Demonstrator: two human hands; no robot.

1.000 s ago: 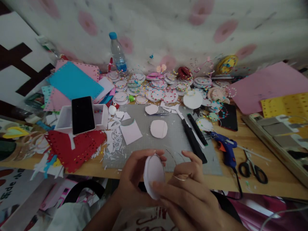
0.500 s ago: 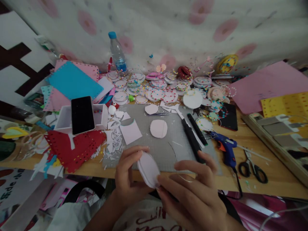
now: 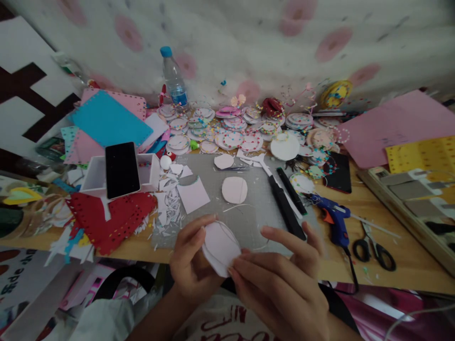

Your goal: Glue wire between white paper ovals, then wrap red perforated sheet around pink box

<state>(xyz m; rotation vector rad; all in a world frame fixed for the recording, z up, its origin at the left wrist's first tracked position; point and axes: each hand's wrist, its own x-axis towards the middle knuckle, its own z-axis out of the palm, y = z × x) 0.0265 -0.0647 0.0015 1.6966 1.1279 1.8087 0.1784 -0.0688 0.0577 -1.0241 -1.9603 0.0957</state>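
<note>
Both of my hands hold a pale pink round paper disc (image 3: 220, 246) just in front of the table's near edge. My left hand (image 3: 190, 258) pinches its left rim between thumb and fingers. My right hand (image 3: 280, 279) grips its lower right edge with the fingertips, the other fingers spread. A thin paper trimming curls off the disc's top. On the grey cutting mat (image 3: 245, 222) beyond lie another pink disc (image 3: 234, 190) and a smaller one (image 3: 223, 161).
A black phone (image 3: 122, 169) rests on a white box. Red perforated sheet (image 3: 113, 215), paper scraps, black knives (image 3: 286, 206), blue glue gun (image 3: 336, 220) and scissors (image 3: 373, 246) lie around. Several decorated discs (image 3: 234, 132) and a water bottle (image 3: 173, 78) stand at the back.
The disc has turned from edge-on to flatter, facing up more. My right hand's fingers have shifted along its lower edge. A thin trimming now lies on the mat.
</note>
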